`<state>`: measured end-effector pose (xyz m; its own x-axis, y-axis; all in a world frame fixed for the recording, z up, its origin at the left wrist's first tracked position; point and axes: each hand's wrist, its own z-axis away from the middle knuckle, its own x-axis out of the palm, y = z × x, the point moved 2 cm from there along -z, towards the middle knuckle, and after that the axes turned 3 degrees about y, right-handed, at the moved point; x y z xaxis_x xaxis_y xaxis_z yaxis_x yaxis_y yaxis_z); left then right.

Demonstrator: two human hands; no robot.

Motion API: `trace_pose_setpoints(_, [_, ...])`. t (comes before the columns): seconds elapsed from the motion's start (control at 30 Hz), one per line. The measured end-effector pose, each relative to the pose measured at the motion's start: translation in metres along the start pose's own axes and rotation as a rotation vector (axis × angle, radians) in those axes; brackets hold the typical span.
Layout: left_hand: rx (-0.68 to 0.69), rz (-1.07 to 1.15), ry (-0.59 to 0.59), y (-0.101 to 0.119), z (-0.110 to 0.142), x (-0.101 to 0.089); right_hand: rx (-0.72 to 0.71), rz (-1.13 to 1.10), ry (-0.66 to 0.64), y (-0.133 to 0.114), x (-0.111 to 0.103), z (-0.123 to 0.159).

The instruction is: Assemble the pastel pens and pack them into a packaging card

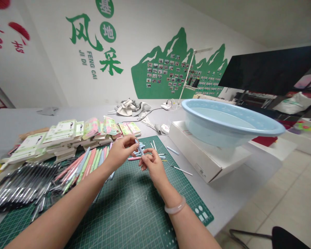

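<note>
A white wall (155, 27) runs across the back, meeting a pale, plain ceiling (248, 17) at upper right. Large green Chinese lettering (111, 62) is set on it, and beside that a flat green mountain-shaped mural (141, 77) carries rows of small rectangular photographs (154, 71). Red brush-style lettering (19, 31) marks the wall's left part. A wide black flat screen (269, 71) stands at right, with a bulky white sack (295, 103) below it. The smooth grey worktop (230, 193) reaches back towards the wall. Beige square floor tiles (282, 200) show at lower right, partly behind a black chair (283, 238). The light is soft and even.
</note>
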<state>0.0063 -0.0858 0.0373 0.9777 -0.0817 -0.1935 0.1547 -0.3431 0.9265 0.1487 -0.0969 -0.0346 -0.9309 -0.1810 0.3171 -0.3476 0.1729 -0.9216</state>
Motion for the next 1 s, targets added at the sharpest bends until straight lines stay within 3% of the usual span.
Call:
trace_pose_setpoints(0.3, [0.01, 0.022, -0.021, -0.004, 0.007, 0.002, -0.007, -0.011, 0.031, -0.003, 0.003, 0.003])
trace_pose_setpoints(0.53, [0.005, 0.179, -0.106, -0.007, 0.01, -0.004, 0.085, -0.13, -0.202, 0.0, 0.012, 0.007])
trace_pose_setpoints(0.77, [-0.072, 0.353, 0.107, -0.022, 0.008, 0.004, 0.056, -0.125, -0.166, 0.0, 0.015, 0.007])
trace_pose_setpoints(0.93, [-0.197, 0.466, -0.032, -0.02, 0.01, 0.01, 0.069, -0.148, -0.143, 0.001, 0.013, 0.006])
trace_pose_setpoints(1.0, [-0.189, 0.434, -0.009, -0.019, 0.011, 0.011, 0.063, -0.131, -0.135, 0.001, 0.014, 0.006])
